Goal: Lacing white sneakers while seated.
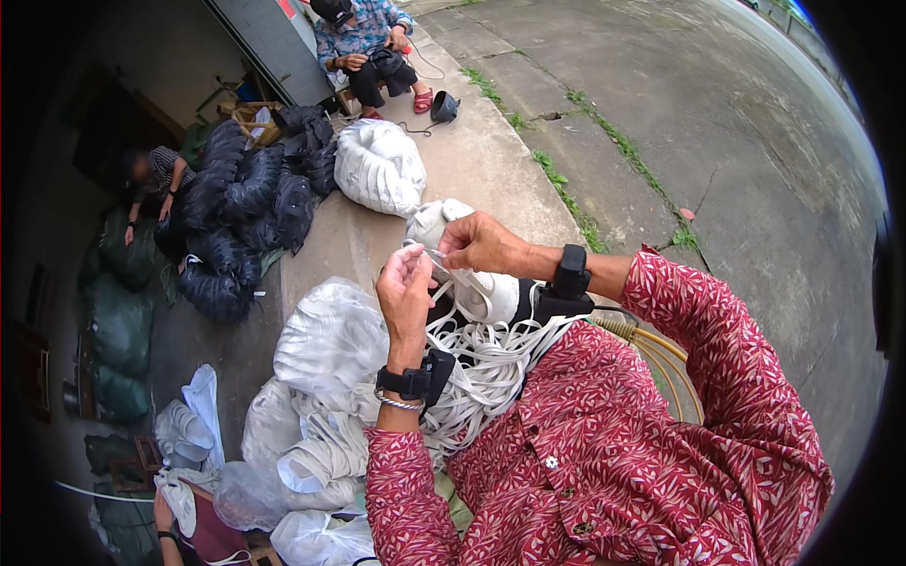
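Observation:
My left hand and my right hand meet in front of me, fingers pinched close together on a thin white shoelace. Just beneath them is a white shoe upper, partly covered by my right hand and hanging laces. Another white piece shows behind the fingers. Across my lap lies a tangled heap of flat white laces. Both wrists carry black straps with small devices. Which part of the lace each fingertip grips is too small to make out.
Clear bags of white shoe uppers stand at my left, and a white bundle lies ahead. Black stacked bundles sit farther left. A seated co-worker handles something black; another person is by green sacks. Yellow hose coils beside me.

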Tool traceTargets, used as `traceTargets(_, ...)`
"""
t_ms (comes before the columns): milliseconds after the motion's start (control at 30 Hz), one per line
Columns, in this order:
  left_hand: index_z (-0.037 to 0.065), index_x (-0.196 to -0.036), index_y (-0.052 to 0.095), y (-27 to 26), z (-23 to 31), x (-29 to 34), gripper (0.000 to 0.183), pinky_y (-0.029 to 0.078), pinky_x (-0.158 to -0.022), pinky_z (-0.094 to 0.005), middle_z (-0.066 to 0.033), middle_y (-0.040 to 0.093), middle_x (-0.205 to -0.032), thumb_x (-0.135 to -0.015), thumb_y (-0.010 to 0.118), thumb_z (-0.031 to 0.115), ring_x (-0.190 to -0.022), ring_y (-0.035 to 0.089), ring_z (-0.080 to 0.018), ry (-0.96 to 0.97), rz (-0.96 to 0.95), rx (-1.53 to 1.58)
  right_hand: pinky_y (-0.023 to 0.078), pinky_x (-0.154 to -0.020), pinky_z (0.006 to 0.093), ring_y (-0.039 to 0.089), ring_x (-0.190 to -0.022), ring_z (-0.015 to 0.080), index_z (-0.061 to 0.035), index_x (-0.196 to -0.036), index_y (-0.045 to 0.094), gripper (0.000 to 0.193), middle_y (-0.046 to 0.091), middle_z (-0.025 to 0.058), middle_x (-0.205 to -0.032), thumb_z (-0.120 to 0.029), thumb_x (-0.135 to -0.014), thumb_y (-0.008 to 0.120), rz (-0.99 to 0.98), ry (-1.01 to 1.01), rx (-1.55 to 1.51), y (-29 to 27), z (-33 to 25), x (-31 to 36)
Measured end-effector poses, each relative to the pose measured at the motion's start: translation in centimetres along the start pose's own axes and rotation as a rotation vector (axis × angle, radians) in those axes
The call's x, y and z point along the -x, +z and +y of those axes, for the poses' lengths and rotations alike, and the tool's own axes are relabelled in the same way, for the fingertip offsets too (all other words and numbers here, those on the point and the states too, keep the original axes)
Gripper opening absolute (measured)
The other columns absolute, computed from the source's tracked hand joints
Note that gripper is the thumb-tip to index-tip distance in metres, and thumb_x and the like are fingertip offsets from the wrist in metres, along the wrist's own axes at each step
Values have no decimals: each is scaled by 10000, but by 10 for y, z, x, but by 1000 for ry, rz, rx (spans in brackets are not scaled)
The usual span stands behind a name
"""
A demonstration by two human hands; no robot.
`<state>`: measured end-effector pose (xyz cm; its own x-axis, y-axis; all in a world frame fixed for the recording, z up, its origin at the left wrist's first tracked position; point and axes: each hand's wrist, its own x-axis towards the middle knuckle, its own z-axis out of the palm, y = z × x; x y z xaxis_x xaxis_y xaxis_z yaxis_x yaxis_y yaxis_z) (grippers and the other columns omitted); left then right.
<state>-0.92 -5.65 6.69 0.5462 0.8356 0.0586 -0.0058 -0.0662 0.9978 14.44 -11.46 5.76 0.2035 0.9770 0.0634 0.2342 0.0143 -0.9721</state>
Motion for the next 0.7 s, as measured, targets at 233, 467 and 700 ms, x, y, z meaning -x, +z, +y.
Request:
traceTargets(233,19,-802,544,-3,8,-10,132,335,-383,-151,-17,563,-637,-806,641,107,-472,481,-41,31,-112,-58,445,-536,254,550,-595,94,-2,-767,640,95,594,29,-628,-52,-699,683,-16,-97,116,5,-5,2)
traceTargets(467,3,-777,553,-9,12,-9,95,370,-388,-168,-61,589,-648,-815,613,66,-459,517,-80,49,-60,139,453,-542,255,568,-599,91,-7,-770,656,71,616,32,-634,-58,-721,666,-112,-91,156,1,-3,3)
traceTargets(700,-2,-813,542,-13,10,-1,113,392,-397,-176,-66,592,-674,-837,593,96,-482,531,-92,37,132,208,419,-530,218,505,-582,48,-9,-813,655,81,595,-14,-643,-80,-776,668,-59,-119,146,-12,-15,-12)
